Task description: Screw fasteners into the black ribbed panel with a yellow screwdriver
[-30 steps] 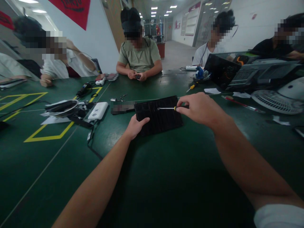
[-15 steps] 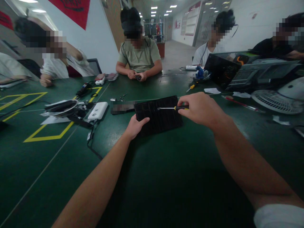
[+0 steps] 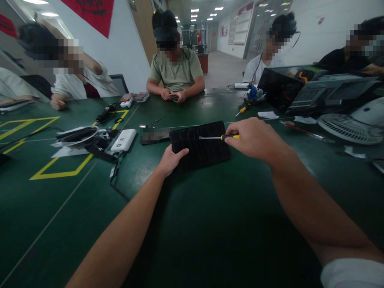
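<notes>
A flat black rectangular panel (image 3: 207, 154) with ribs and recesses lies tilted before me over the green table. My left hand (image 3: 173, 161) grips its left edge, thumb on top and the other fingers mostly hidden underneath. In my right hand (image 3: 252, 138) is a screwdriver (image 3: 222, 138) with a yellow and black handle, held nearly level. Its metal tip meets or hovers just over the panel's upper middle; I cannot tell which. Behind the panel's left corner lies a dark flat object (image 3: 154, 136), partly blurred out, with small metal parts (image 3: 150, 125) beside it.
To the left are a white power bank (image 3: 123, 140) with a cable and a pile of dark parts on paper (image 3: 76, 140). A white fan (image 3: 351, 126), a second screwdriver (image 3: 243, 109) and grey casings (image 3: 333, 94) are at the right. Several people sit around the table (image 3: 192, 224).
The screwdriver's handle has turned slightly in my right hand, showing more yellow. My left hand and the panel stay in place.
</notes>
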Motion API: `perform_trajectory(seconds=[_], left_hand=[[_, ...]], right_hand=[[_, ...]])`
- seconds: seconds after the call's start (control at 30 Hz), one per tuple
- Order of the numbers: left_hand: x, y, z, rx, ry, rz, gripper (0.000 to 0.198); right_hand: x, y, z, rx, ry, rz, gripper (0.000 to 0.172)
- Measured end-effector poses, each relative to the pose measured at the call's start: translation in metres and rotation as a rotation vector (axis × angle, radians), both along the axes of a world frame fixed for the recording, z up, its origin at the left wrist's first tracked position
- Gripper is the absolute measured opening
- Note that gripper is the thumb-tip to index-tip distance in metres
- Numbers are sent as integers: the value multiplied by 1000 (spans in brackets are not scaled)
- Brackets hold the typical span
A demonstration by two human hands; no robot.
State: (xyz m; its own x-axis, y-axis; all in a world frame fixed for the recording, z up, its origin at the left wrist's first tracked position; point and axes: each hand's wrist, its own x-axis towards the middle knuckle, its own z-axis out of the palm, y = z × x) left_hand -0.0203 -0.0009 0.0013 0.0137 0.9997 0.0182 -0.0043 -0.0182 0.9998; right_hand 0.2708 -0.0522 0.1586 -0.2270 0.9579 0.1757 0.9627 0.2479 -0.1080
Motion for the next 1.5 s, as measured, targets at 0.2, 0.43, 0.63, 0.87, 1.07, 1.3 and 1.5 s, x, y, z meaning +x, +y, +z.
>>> perform_trajectory(seconds=[0.2, 0.43, 0.63, 0.87, 1.07, 1.3, 1.5], left_hand=[[0, -1, 1, -7, 16, 0, 53], [0, -2, 2, -13, 7, 5, 54], [1, -1, 2, -2, 15, 9, 54], [0, -1, 3, -12, 15, 3, 53], [-1, 0, 1, -9, 26, 3, 53], [0, -1, 1, -17, 0, 7, 53], [2, -1, 2, -12, -9, 15, 54]], right_hand=[[2, 1, -1, 92, 24, 13, 28], [5, 4, -5, 155, 29, 63, 28], [5, 3, -2, 167, 38, 100, 28], [4, 3, -3, 163, 23, 98, 26], [4, 3, -1, 148, -11, 102, 26], [1, 1, 0, 146, -36, 103, 26], [-2, -2, 2, 112, -14, 65, 29]])
